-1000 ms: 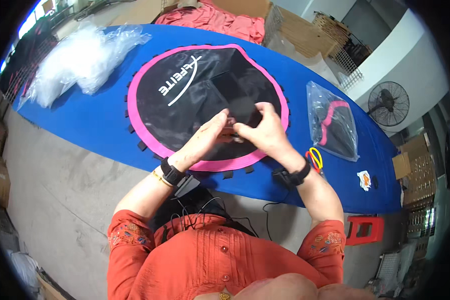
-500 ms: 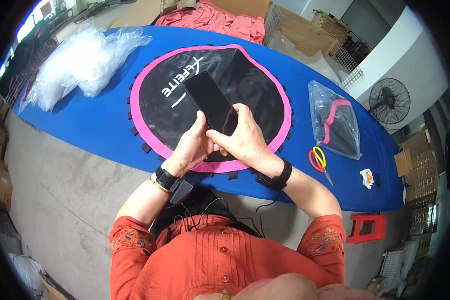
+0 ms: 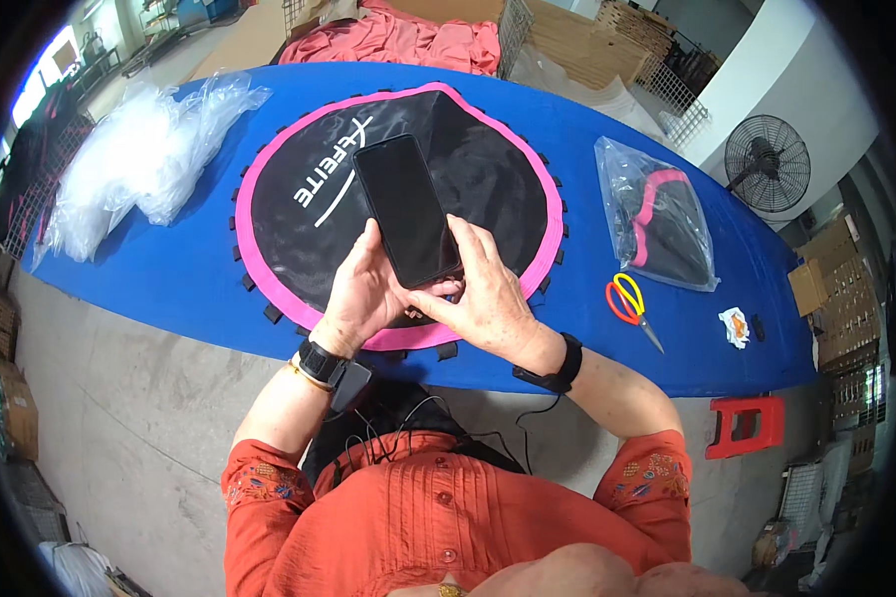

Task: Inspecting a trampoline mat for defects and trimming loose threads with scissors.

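Observation:
A black smartphone (image 3: 400, 204) with a dark screen is held upright-angled over a round mat. My left hand (image 3: 361, 289) grips its lower left side, the fingers passing behind it. My right hand (image 3: 490, 298) has its fingers along the lower right edge and its thumb by the bottom end. Beneath both hands lies the round black mat (image 3: 498, 169) with a pink rim, white printing and short black tabs around its edge. The fingers behind the phone are partly hidden. Black straps sit on both wrists.
A blue-covered table (image 3: 169, 294) bears a heap of clear plastic bags (image 3: 134, 164) at left. At right lie a bagged black-and-pink item (image 3: 657, 214), red-and-yellow-handled scissors (image 3: 632, 308) and a crumpled wrapper (image 3: 734, 328). A fan (image 3: 767, 162) and red stool (image 3: 745, 426) stand beyond.
The view has shifted, so the table and mat appear farther left. The phone stands straighter, and more of its lower screen shows as my right fingers have slid toward its edge.

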The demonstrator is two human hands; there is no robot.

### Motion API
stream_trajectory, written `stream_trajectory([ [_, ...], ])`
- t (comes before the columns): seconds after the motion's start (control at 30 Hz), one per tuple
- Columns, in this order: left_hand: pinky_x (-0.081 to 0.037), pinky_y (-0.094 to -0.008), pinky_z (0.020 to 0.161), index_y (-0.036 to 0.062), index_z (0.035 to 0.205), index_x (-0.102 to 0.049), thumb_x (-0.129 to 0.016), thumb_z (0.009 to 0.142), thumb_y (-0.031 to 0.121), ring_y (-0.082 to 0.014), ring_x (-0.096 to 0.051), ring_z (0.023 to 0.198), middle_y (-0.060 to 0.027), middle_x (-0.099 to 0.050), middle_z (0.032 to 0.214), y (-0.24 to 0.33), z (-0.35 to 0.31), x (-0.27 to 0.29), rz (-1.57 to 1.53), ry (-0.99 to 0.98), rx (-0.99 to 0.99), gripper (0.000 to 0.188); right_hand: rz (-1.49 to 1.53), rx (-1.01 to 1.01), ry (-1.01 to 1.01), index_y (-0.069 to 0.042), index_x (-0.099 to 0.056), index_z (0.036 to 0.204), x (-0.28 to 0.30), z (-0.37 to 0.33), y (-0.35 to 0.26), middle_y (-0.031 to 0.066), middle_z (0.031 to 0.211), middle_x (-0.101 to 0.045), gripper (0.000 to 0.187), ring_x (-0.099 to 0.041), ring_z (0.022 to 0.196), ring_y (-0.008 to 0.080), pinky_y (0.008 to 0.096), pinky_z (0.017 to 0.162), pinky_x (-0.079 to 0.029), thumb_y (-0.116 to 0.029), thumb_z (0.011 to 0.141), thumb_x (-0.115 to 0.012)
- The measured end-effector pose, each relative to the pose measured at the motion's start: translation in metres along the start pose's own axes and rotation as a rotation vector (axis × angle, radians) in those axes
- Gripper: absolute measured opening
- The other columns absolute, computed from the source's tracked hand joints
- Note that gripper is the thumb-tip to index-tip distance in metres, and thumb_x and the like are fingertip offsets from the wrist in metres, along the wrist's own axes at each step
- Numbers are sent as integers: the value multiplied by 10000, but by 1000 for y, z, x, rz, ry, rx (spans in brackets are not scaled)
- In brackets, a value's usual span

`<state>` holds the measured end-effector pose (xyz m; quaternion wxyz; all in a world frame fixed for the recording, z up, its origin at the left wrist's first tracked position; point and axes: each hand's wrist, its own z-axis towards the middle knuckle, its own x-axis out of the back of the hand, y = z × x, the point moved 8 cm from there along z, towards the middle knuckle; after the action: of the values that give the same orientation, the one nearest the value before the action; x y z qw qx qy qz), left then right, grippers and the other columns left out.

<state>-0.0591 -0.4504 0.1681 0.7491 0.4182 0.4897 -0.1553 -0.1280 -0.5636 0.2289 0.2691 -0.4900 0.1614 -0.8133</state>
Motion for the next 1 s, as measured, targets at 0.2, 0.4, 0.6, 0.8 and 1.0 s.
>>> stream_trajectory([
  [0.2, -528, -605, 1126, 32, 1619, -438, -294, 1160, 600, -428, -587, 1411, -224, -538, 1593, 5, -2, 9, 19, 82, 17, 744, 279, -16, -77, -33, -496, 1538, 9, -5, 16, 195, 1460, -534, 762, -668, 1195, 308, 422, 1025, -568, -302, 928, -863],
  [0.4, -556, -552, 1068, 19, 1645, -401, -259, 1149, 640, -424, -613, 1384, -266, -525, 1603, 0, 0, -6, 72, -6, 75, 807, 779, -180, -74, -16, -551, 1472, 11, -9, 53, 95, 1356, -641, 445, -668, 1140, 172, 339, 983, -558, -177, 1082, -694],
  [0.6, -541, -575, 1089, 28, 1682, -333, -247, 1125, 695, -529, -569, 1399, -315, -465, 1628, -17, -2, -33, 87, -196, 194, 873, 829, -206, -138, 1, -645, 1371, 28, -3, 51, 58, 1218, -705, 296, -666, 1144, 128, 306, 974, -557, -185, 1166, -540],
  [0.8, -527, -573, 1133, -5, 1662, -345, -259, 1134, 672, -477, -624, 1358, -294, -541, 1572, -21, -3, -28, 109, -122, 191, 863, 913, -268, -206, 0, -644, 1387, 22, -10, 53, 21, 1140, -698, 322, -648, 1060, 106, 294, 933, -550, -213, 1166, -546],
  [1.0, -531, -612, 1112, 2, 1656, -361, -286, 1113, 709, -521, -574, 1393, -269, -520, 1597, -18, -6, -15, 285, 40, 146, 894, 903, -233, -398, 2, -583, 1448, 11, -19, 37, -7, 1063, -659, 391, -626, 968, 97, 289, 908, -534, -266, 1166, -538],
])
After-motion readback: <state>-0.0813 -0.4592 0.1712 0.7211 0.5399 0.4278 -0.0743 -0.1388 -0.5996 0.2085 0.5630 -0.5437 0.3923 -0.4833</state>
